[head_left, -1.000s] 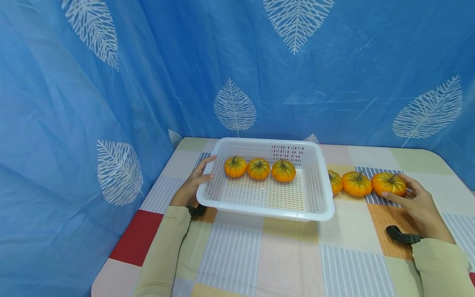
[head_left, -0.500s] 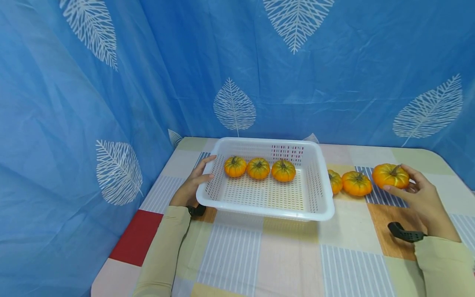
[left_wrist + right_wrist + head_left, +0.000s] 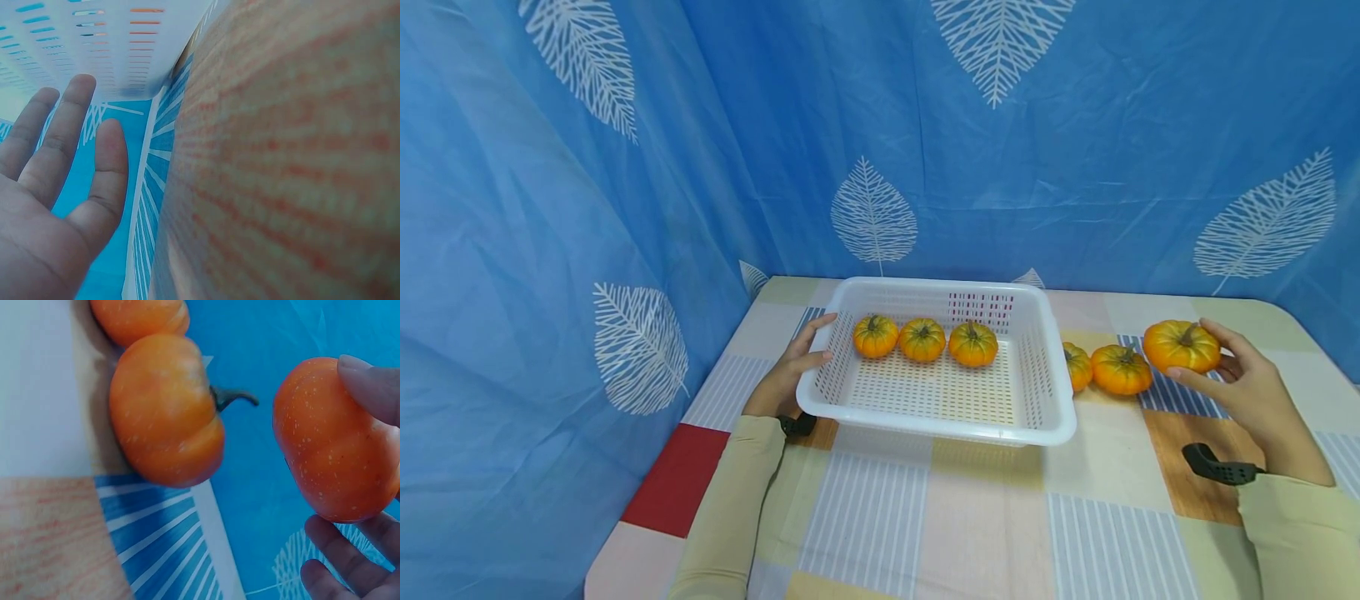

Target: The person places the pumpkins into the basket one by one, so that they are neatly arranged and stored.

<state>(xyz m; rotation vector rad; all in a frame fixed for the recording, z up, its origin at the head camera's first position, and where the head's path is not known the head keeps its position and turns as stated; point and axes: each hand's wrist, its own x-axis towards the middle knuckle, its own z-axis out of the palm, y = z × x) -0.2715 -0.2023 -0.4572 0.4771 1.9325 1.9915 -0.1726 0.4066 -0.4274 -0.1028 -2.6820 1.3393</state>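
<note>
My right hand [image 3: 1255,392] holds a small orange pumpkin [image 3: 1180,346] off the table, thumb on the near side and fingers at its right. In the right wrist view, the held pumpkin [image 3: 334,440] is apart from a stemmed pumpkin [image 3: 165,412] on the cloth. To its left in the head view lie that resting pumpkin [image 3: 1120,371] and another [image 3: 1077,367], partly hidden by the white basket [image 3: 936,431]. Three pumpkins [image 3: 922,341] sit in a row inside the basket. At the basket's left end, my left hand [image 3: 786,375] rests with extended fingers [image 3: 62,134] against its side.
A patchwork cloth [image 3: 985,533] covers the table. Blue leaf-patterned curtain [image 3: 1075,192] hangs behind the table and along its left side. Dark straps [image 3: 1221,471] sit on both wrists.
My right hand has lifted the rightmost pumpkin off the cloth, then shifted it slightly left and higher. The left hand, the basket and the other pumpkins stay where they were.
</note>
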